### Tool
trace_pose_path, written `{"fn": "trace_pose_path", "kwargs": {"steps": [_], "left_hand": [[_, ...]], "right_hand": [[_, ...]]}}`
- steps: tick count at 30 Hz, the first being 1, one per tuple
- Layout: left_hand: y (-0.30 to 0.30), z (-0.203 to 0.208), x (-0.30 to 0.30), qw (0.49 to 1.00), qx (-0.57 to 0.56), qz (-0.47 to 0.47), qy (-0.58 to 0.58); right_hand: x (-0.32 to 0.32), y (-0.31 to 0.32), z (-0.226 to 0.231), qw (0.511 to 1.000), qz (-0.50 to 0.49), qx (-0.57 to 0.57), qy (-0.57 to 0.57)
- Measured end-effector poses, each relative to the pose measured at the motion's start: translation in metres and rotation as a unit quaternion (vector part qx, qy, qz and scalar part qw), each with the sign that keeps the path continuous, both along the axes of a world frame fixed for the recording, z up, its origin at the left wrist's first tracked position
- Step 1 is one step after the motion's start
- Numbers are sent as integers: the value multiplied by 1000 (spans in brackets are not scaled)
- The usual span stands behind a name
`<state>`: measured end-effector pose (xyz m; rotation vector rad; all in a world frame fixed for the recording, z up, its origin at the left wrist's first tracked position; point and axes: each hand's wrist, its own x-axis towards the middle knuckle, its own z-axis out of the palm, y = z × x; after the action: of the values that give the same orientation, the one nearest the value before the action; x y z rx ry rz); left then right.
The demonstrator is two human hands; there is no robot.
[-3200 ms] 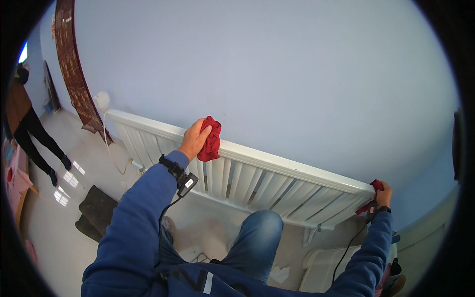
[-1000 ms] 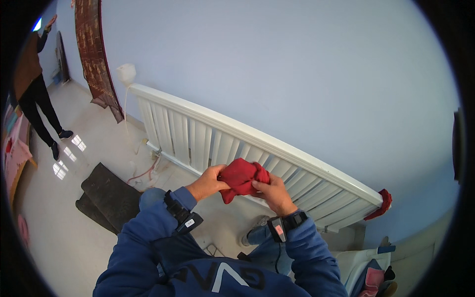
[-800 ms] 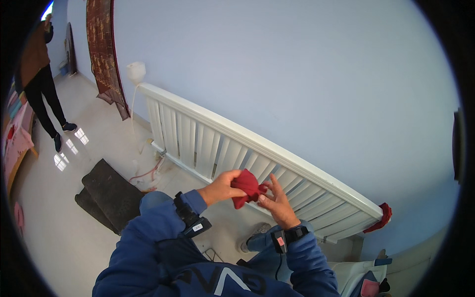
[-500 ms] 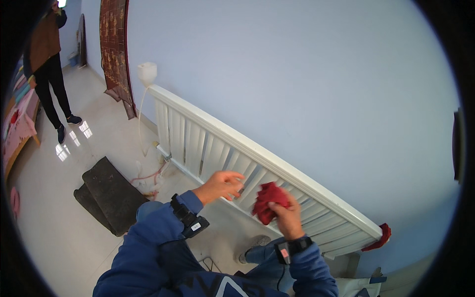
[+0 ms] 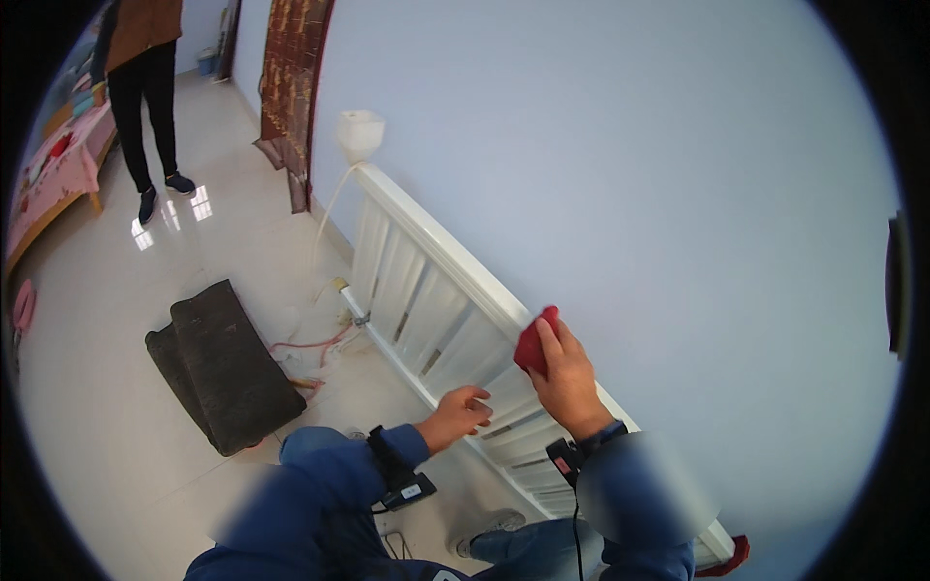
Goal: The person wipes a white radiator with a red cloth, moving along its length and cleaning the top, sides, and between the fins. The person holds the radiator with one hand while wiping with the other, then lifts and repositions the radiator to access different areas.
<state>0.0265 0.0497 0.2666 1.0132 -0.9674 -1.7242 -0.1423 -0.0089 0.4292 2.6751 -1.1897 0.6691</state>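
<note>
Pressing the red cloth against the top rail of the white radiator, your right hand has it bunched under the fingers, thumb and palm wrapped round most of it so only a folded corner shows above the knuckles. That is a firm, closed hold on the cloth, and it sits right on the rail's upper edge, about midway along the radiator's length.

Your left hand is empty, fingers loosely curled and half open, hovering just in front of the slats below the rail without clearly touching them.

To wipe well from here, my judgement is that you should keep the cloth flat on the rail instead of balled up, so more of it meets the surface, and run it along the edge in one steady line. Resting the free hand on the slats would steady you, since you are leaning in from a low position.

No bin, bucket or box stands near you; nothing in view holds anything. On the shiny floor to your left lies a dark folded mat, with a thin cord trailing towards the radiator's foot. Another person stands well apart near the far doorway.
</note>
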Motion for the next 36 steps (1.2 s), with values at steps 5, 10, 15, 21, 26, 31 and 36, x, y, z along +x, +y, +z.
{"fn": "trace_pose_path", "kwargs": {"steps": [5,10,15,21,26,31,36], "left_hand": [[-6,3,7,999,38,17,14],[-13,13,35,996,59,57,28],[-18,18,83,983,93,137,77],[-22,13,118,967,126,207,77],[-20,17,119,966,140,200,86],[-18,18,119,969,148,175,96],[-17,15,122,971,155,165,80]], "right_hand": [[119,-87,-4,996,84,31,2],[230,-159,-9,989,143,38,15],[320,-214,-10,985,160,46,34],[376,-245,-14,980,189,52,-14],[374,-253,-15,975,211,60,-36],[383,-255,-18,974,196,83,-74],[386,-258,-17,975,197,86,-55]]}}
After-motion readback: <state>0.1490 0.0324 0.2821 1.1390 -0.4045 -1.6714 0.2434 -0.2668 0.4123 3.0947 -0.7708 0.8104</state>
